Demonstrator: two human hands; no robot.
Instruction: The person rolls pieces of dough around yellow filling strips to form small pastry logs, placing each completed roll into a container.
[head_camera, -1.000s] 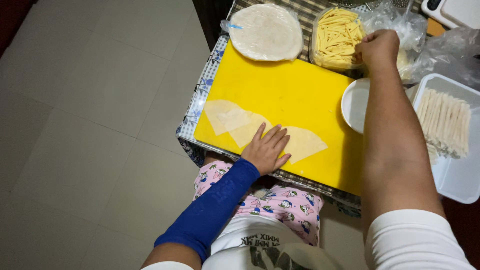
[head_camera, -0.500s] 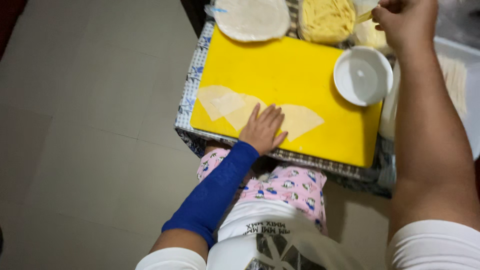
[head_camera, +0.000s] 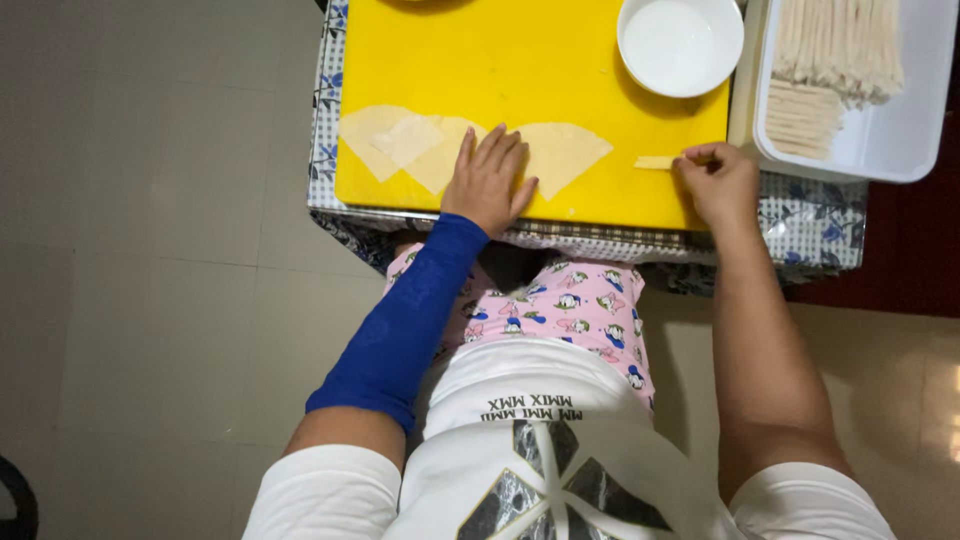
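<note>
Head camera shows your left hand (head_camera: 487, 183) lying flat, fingers spread, on the pale triangular wrappers (head_camera: 440, 148) at the near edge of the yellow cutting board (head_camera: 530, 70), while your right hand (head_camera: 716, 182) pinches a thin pale strip (head_camera: 656, 162) just beside the white bowl (head_camera: 680, 45) and white tray (head_camera: 880, 150).

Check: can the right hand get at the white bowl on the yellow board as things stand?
Probably yes. The right hand sits at the board's near edge pinching a thin pale strip; the white bowl lies just beyond, with only bare yellow board between.
</note>
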